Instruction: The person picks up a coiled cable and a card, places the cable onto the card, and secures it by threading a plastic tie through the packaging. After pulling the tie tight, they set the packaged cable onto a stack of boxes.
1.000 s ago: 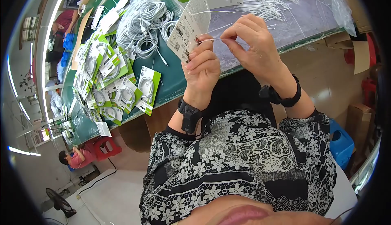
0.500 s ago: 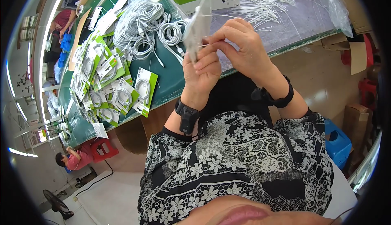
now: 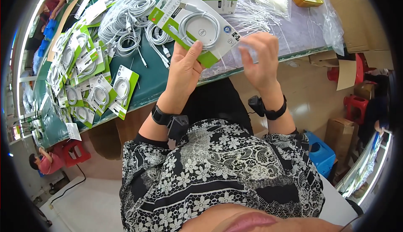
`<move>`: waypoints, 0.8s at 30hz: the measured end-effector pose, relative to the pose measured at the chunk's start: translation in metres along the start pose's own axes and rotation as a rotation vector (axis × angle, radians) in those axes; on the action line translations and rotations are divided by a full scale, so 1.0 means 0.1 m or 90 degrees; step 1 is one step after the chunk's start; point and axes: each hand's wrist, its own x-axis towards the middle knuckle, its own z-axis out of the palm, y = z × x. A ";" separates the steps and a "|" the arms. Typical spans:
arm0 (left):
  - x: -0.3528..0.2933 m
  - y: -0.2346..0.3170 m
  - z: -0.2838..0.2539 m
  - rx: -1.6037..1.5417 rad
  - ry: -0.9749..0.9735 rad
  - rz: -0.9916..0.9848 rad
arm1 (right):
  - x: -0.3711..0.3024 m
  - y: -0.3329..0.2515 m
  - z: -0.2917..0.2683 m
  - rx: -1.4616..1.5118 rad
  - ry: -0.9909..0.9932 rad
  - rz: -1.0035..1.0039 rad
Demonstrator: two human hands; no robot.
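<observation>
Lying at nine o'clock on the green table, a spread of packaged cables sits beside a heap of loose white cables at eleven. Just right of them, the left hand grips the white-and-green cable card, thumb pressed on its face; its long axis runs from ten o'clock down to four. At one o'clock the right hand hovers half-curled just beside the card's lower end, whether pinching anything I cannot tell.
</observation>
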 end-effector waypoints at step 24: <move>-0.09 0.03 0.07 0.700 -0.190 0.643 | -0.09 -0.18 0.11 0.132 0.006 0.054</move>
